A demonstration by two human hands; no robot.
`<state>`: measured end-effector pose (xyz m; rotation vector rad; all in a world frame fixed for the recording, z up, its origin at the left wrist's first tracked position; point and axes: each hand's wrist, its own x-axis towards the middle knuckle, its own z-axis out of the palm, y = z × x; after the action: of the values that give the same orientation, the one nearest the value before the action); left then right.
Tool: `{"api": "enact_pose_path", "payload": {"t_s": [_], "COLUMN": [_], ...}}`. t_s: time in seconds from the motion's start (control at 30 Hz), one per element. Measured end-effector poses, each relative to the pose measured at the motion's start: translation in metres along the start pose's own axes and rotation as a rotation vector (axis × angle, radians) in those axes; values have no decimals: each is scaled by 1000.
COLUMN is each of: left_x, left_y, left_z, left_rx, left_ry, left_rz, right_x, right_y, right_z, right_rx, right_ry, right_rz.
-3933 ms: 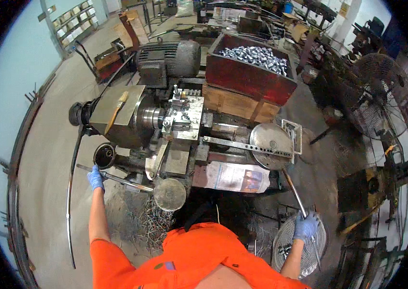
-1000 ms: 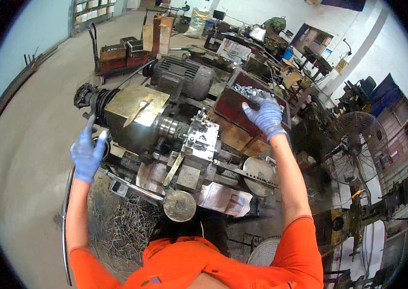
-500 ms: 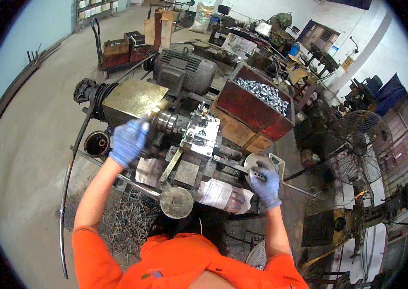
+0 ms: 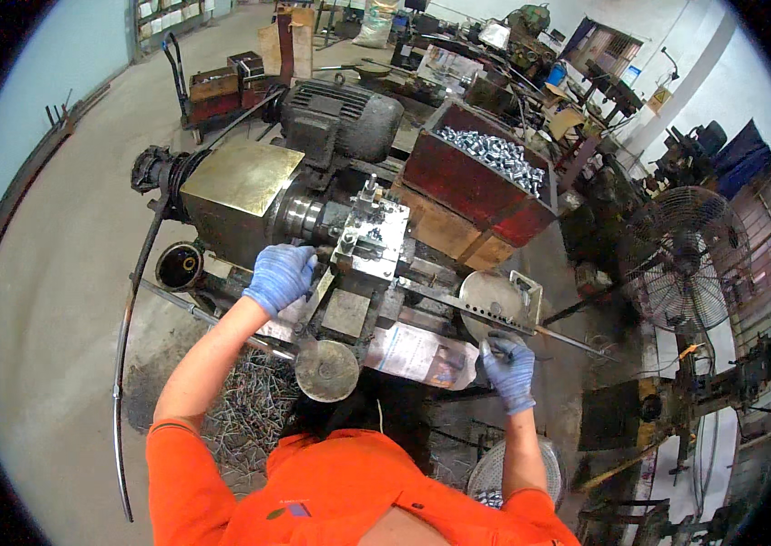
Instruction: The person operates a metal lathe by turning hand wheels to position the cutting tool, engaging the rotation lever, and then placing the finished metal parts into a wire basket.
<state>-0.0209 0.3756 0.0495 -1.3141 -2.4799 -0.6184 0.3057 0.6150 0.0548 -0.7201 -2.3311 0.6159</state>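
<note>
My left hand (image 4: 282,278), in a blue knit glove, is closed in front of the spindle (image 4: 302,217) of a small lathe-like machine. A small brownish tip shows past its fingers, but I cannot make out what they hold. Right of the spindle sits a bright metal tool block (image 4: 375,241) with bolts. My right hand (image 4: 508,371), gloved alike, has its fingers curled just below the end of a flat bar with holes (image 4: 472,308). Whatever it may hold is hidden. Behind the bar lies a round metal disc (image 4: 484,293).
A red bin (image 4: 486,196) full of small shiny metal parts stands behind the machine, beside a motor (image 4: 340,123). A printed paper packet (image 4: 417,355) and a round plate (image 4: 326,371) lie nearer me. Metal shavings (image 4: 244,414) cover the floor; a fan (image 4: 686,259) stands right.
My left hand has moved right and slightly down, from in front of the brass-coloured cover to near the tool block. My right hand has come off the bar's end and dropped slightly lower.
</note>
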Motion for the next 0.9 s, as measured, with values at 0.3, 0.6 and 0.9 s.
{"api": "enact_pose_path", "payload": {"t_s": [0.3,0.6,0.9], "left_x": [8,9,-96], "left_y": [-39,-131,-117], "left_z": [-77,-73,12], "left_rx": [-44,-195,-369], "left_ry": [541,-37,103], "left_rz": [-34,-348,-292], "right_x": [-33,-142,-355], "right_y": [33,122,183], "right_z": [-30,-117,-139], "right_rx": [22,-489,-566], "right_ry": [128,212,-80], "right_rz": [110,700,1409]}}
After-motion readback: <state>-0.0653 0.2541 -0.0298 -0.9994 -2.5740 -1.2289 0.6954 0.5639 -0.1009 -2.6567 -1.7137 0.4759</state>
